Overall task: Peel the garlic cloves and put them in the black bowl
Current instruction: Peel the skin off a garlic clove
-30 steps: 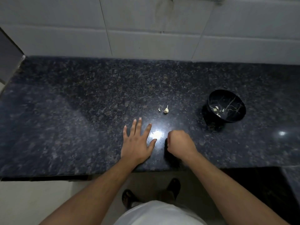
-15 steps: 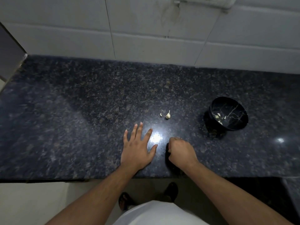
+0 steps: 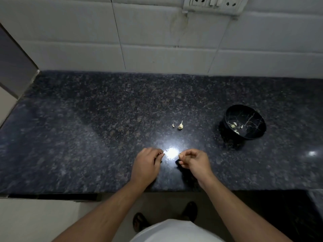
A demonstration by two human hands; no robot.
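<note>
The black bowl (image 3: 254,117) stands on the dark granite counter (image 3: 87,137) at the right, with several peeled cloves (image 3: 235,126) inside. Two unpeeled garlic cloves, one larger (image 3: 180,126) and one tiny (image 3: 173,125), lie on the counter left of the bowl. My left hand (image 3: 146,163) is near the counter's front edge, fingers curled in with nothing visible in them. My right hand (image 3: 194,161) is beside it, thumb and forefinger pinched on a small pale garlic clove (image 3: 178,155). A bright glare lies between the hands.
A white tiled wall (image 3: 157,41) backs the counter, with a socket strip (image 3: 213,4) at the top. A grey panel (image 3: 12,67) bounds the left end. My feet (image 3: 139,222) show below the counter's front edge.
My left hand was flat with fingers spread; now its fingers are curled. My right fist has loosened into a pinch. The view has tilted up, showing more wall.
</note>
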